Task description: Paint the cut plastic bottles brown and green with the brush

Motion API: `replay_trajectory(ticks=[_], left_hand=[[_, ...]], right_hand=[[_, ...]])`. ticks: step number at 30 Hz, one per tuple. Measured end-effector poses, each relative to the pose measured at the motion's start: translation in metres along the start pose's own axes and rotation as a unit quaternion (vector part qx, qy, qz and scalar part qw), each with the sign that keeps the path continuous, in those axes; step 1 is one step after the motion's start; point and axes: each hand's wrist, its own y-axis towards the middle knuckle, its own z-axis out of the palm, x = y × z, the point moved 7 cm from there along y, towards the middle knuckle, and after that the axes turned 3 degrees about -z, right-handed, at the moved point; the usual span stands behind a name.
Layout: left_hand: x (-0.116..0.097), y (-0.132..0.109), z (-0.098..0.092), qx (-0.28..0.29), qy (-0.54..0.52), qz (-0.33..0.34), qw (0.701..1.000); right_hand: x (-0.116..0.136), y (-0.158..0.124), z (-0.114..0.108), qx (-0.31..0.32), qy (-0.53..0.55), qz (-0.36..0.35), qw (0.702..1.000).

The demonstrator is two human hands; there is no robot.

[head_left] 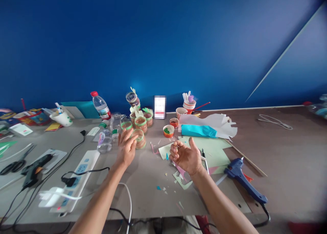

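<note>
My left hand (126, 148) reaches toward a group of small cups with green rims and brown sides, its fingers stretched out. Its fingertips overlap the nearest cup (140, 142); whether they touch it I cannot tell. Behind stand more such cups, one with pale paper petals (140, 122) and one with green paper leaves (148, 118). My right hand (188, 157) hovers palm up over paper scraps, thumb apart and fingers loosely curled, with nothing visible in it. Just beyond it are a small cut-down paper cup (168, 131) with green inside and a pale green sheet (212, 148).
A blue glue gun (246, 181) lies at right beside a thin wooden stick (249, 160). Turquoise paper (199, 131) lies behind. At left are a power strip (76, 179) with cords, scissors (17, 160), a black glue gun (37, 169) and plastic bottles (100, 106).
</note>
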Motion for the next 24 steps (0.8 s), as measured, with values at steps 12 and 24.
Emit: replay_trajectory(ticks=[12,24], left_hand=[[-0.017,0.009,-0.004,0.022,0.046,0.060,0.997],[-0.028,0.013,-0.013,-0.042,-0.029,0.118,0.992]], right_hand=[[0.001,0.000,0.000,-0.011,-0.010,-0.010,1.000],[0.001,0.000,-0.003,-0.019,-0.015,-0.011,1.000]])
